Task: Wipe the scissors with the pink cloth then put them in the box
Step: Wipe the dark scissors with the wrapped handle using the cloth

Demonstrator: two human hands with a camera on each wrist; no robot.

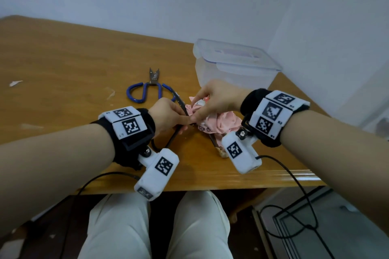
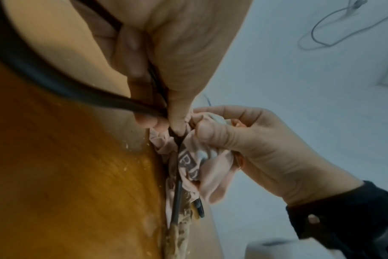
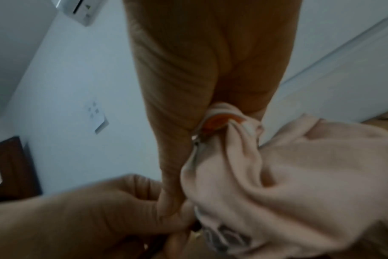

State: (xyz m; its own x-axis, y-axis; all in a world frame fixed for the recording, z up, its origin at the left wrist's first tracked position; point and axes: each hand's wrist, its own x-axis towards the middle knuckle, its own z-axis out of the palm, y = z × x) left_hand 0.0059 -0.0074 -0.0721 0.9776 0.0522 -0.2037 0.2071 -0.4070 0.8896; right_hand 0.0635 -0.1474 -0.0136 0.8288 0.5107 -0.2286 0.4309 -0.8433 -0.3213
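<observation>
Black-handled scissors [image 1: 175, 133] lie low over the table, and my left hand [image 1: 181, 118] grips them near the pivot. Their blades [image 2: 177, 192] run into the pink cloth [image 1: 221, 122], with a dirty tip [image 2: 175, 234] sticking out below. My right hand [image 1: 202, 109] pinches the bunched pink cloth [image 2: 210, 168] around the blades, right beside the left fingertips [image 2: 177, 126]. In the right wrist view the cloth [image 3: 299, 175] hangs from my right hand [image 3: 188, 140]. A second pair of scissors with blue handles [image 1: 147, 88] lies on the table behind my hands.
A clear plastic box [image 1: 231, 65] with its lid on top stands at the back right, near the table corner and the wall. The wooden table [image 1: 63, 69] carries small white scraps [image 1: 15, 83] on the left. Cables hang off the front edge.
</observation>
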